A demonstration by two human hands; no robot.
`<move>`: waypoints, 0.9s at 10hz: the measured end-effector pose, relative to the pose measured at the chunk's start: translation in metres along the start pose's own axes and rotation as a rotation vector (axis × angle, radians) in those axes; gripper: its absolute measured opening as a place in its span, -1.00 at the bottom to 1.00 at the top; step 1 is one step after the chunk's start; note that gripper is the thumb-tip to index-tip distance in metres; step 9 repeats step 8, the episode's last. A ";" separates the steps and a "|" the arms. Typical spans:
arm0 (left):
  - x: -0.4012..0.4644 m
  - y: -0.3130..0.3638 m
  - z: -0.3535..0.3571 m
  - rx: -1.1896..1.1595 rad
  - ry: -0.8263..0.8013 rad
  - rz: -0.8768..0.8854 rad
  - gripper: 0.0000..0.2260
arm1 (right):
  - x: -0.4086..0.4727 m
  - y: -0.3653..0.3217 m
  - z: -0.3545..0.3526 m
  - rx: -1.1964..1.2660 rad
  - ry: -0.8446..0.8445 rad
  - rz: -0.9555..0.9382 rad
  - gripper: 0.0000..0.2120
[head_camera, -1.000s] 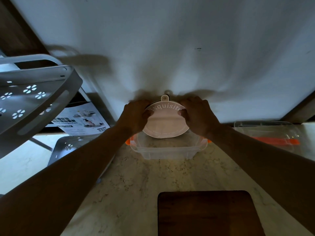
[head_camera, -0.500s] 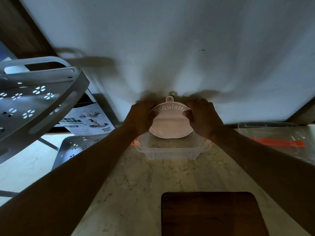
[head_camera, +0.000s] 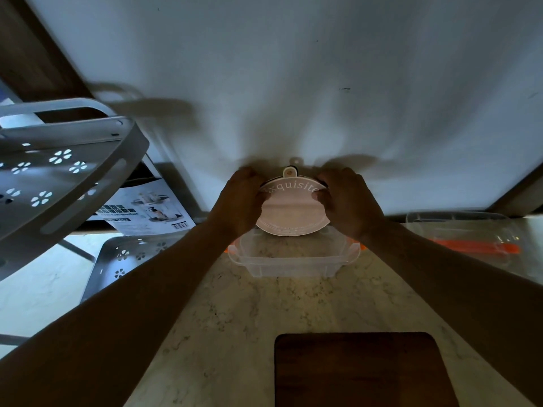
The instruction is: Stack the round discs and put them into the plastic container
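Observation:
A stack of round pale pink discs (head_camera: 292, 211), the front one lettered "Exquisite" with a small hanging tab on top, is held tilted on edge over the back of the clear plastic container (head_camera: 291, 264). My left hand (head_camera: 242, 201) grips its left rim and my right hand (head_camera: 346, 199) its right rim. The discs' lower edge dips inside the container, which has orange latches at its sides and stands on the marble counter against the white wall. How many discs lie behind the front one is hidden.
A dark wooden board (head_camera: 361, 370) lies on the counter near me. The clear lid with an orange strip (head_camera: 470, 245) rests at the right. A grey perforated rack (head_camera: 58, 171) and a printed box (head_camera: 147, 210) stand at the left.
The discs stay held over the container between both hands, now slightly lower at its back. The view has shifted a little to the right.

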State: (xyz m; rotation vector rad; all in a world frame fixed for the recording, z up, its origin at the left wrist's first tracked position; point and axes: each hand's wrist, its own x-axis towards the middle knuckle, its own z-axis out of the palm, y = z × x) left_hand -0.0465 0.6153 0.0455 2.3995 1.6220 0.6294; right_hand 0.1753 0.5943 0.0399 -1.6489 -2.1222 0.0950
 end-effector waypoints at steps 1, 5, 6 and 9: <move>0.003 0.001 0.000 0.029 -0.001 -0.021 -0.79 | 0.000 -0.001 0.003 0.024 -0.003 -0.018 -0.82; -0.002 0.007 0.004 0.078 0.045 -0.082 -0.80 | 0.003 -0.003 -0.001 0.024 0.015 0.000 -0.77; -0.002 0.005 0.004 0.076 0.052 -0.089 -0.79 | 0.002 -0.003 -0.003 0.015 0.000 -0.018 -0.76; -0.010 0.011 -0.008 0.087 0.041 -0.122 -0.66 | -0.005 -0.005 -0.013 0.003 -0.054 0.002 -0.58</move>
